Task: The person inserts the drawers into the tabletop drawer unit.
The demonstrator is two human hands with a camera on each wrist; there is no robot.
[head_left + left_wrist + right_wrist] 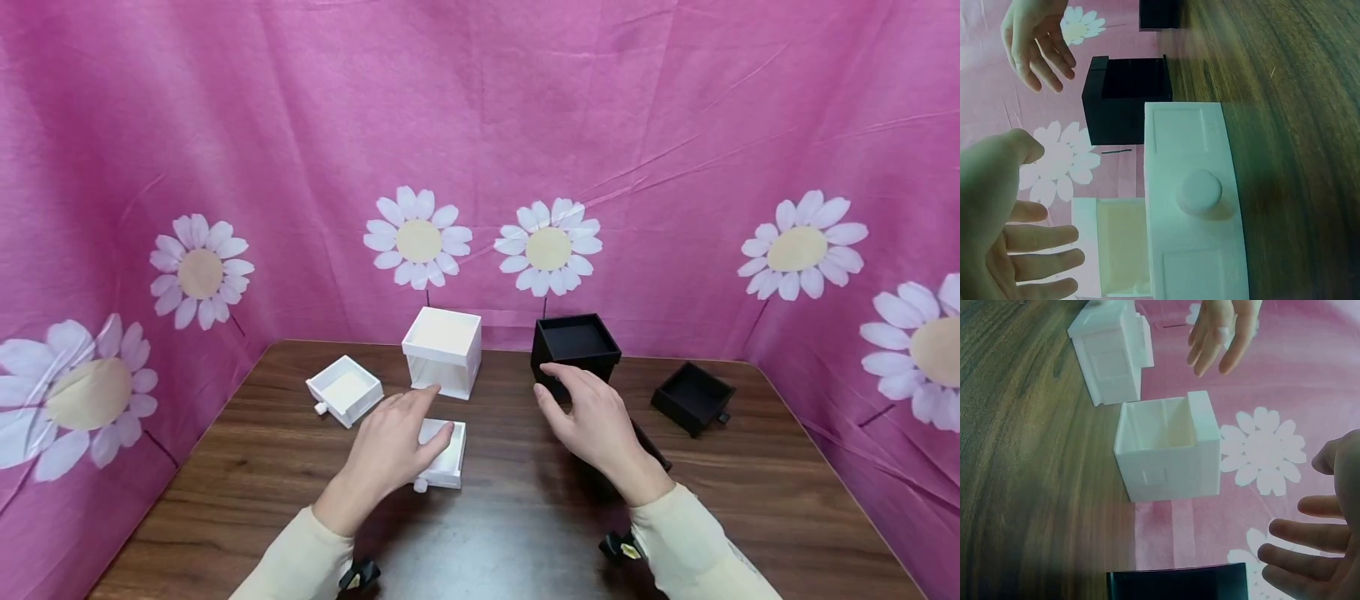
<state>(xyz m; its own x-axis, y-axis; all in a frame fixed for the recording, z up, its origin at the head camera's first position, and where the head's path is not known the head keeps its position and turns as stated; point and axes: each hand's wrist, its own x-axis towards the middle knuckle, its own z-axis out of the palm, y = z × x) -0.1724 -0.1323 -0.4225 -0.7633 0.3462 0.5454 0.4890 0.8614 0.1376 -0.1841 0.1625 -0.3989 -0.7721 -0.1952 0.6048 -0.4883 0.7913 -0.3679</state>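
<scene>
My left hand (390, 446) hovers with relaxed, spread fingers over a small white drawer (450, 458) near the front. That drawer's round knob (1200, 192) shows large in the left wrist view. Behind it stands a white box (444, 350) with an open front, its hollow inside visible in the right wrist view. My right hand (596, 417) is held above the table with fingers apart, in front of a black box (577, 337). Beneath this hand lies a black drawer (651, 443), mostly hidden by the hand and wrist. Neither hand holds anything.
Another white drawer (345, 390) rests at the left of the wooden table (525, 542), and another black drawer (693, 398) at the right. A pink cloth (480, 125) with daisies hangs behind the table and along both sides.
</scene>
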